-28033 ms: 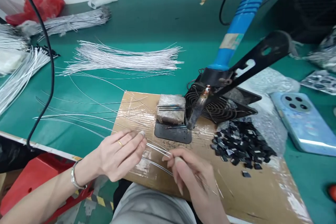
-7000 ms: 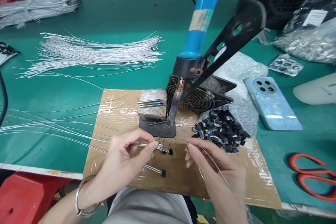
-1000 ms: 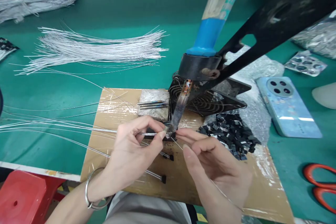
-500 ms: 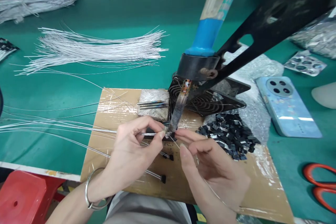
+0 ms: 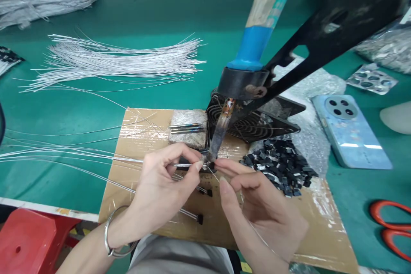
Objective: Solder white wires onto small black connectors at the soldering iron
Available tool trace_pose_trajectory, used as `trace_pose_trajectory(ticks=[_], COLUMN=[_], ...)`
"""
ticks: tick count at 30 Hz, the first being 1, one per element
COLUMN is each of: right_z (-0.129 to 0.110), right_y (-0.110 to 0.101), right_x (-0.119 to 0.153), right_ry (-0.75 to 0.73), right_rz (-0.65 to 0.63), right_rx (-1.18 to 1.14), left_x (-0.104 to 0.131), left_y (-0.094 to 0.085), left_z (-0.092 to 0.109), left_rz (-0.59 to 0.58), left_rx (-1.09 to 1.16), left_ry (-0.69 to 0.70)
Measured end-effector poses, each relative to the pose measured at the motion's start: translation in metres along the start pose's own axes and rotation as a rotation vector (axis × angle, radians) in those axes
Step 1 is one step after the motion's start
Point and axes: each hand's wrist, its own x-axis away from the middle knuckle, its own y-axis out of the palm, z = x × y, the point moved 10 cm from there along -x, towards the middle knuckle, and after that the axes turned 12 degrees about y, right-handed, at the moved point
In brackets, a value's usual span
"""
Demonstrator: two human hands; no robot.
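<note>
My left hand (image 5: 163, 190) pinches thin white wires (image 5: 128, 159) between thumb and forefinger, their ends at the tip of the soldering iron (image 5: 218, 135). My right hand (image 5: 260, 205) is closed on a fine strand of solder wire (image 5: 213, 174), which runs up to the same spot and trails back across the palm. A small dark part sits at the tip; the fingers partly hide it. The blue-handled iron points down from a black stand arm (image 5: 321, 47). Below the hands lie wires ending in a black connector (image 5: 199, 219).
A cardboard sheet (image 5: 147, 137) covers the work area. Right of the tip lie a pile of small black connectors (image 5: 282, 167), a phone (image 5: 353, 132) and red-handled scissors (image 5: 390, 222). Behind the tip stands a black fan (image 5: 250, 124). A bundle of white wires (image 5: 128, 60) lies back left.
Both hands stay almost still at the iron's tip, with the wires and the solder wire held as before. The view has shifted very slightly.
</note>
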Motion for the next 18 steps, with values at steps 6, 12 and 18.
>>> trace_pose_trajectory(ticks=[6, 12, 18], right_z=[-0.0008, -0.0015, -0.0027], right_y=[0.0015, 0.0015, 0.0007], right_x=[-0.0009, -0.0019, -0.0016], right_ry=[-0.031, -0.069, -0.054], right_rz=[-0.013, 0.005, 0.019], right_rx=[0.002, 0.022, 0.031], left_x=[-0.0005, -0.0008, -0.0014], left_y=[-0.0005, 0.0005, 0.0], left_z=[-0.0022, -0.0027, 0.0011], left_rz=[0.004, -0.003, 0.002], left_rx=[0.006, -0.005, 0.017], left_ry=[0.0, -0.001, 0.007])
